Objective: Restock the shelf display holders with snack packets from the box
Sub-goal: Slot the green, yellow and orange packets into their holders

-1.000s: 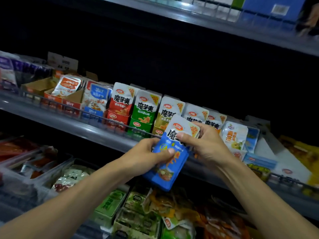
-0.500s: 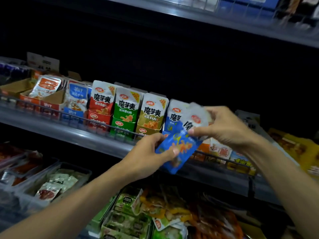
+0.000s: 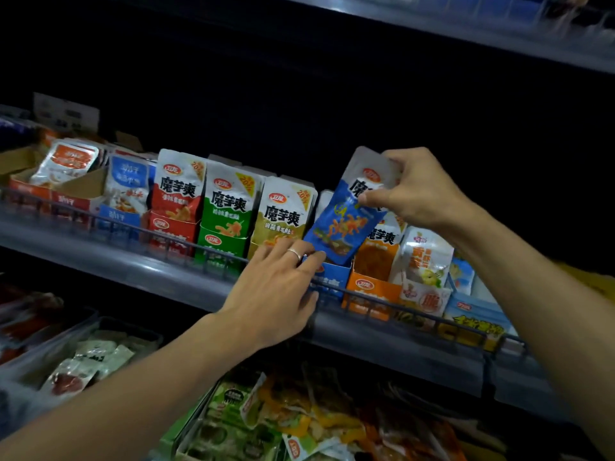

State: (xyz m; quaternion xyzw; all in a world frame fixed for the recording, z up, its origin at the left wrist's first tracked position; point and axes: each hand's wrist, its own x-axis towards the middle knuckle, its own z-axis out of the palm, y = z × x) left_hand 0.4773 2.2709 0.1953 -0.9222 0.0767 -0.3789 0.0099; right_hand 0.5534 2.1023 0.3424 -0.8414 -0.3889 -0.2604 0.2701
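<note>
My right hand [image 3: 412, 191] pinches the top of a blue snack packet [image 3: 346, 224], held tilted with its lower end inside the blue display holder [image 3: 329, 277] on the middle shelf. Spread and relaxed, my left hand [image 3: 279, 287] lies with its fingertips at the front of that blue holder, by the shelf rail. To the left stand a red holder [image 3: 173, 231], a green holder [image 3: 219, 244] and a yellow packet row [image 3: 283, 214], each filled with upright packets. An orange holder [image 3: 369, 287] stands to the right.
A wire rail [image 3: 199, 244] runs along the front of the middle shelf. More snack boxes [image 3: 66, 184] sit at the far left and pale packets [image 3: 426, 261] at the right. The lower shelf holds trays of packets [image 3: 86, 361]. An upper shelf edge [image 3: 466, 28] hangs overhead.
My left hand let go of the blue packet and moved to the front of the blue holder. My right hand lifted the packet and brought its lower end into that holder.
</note>
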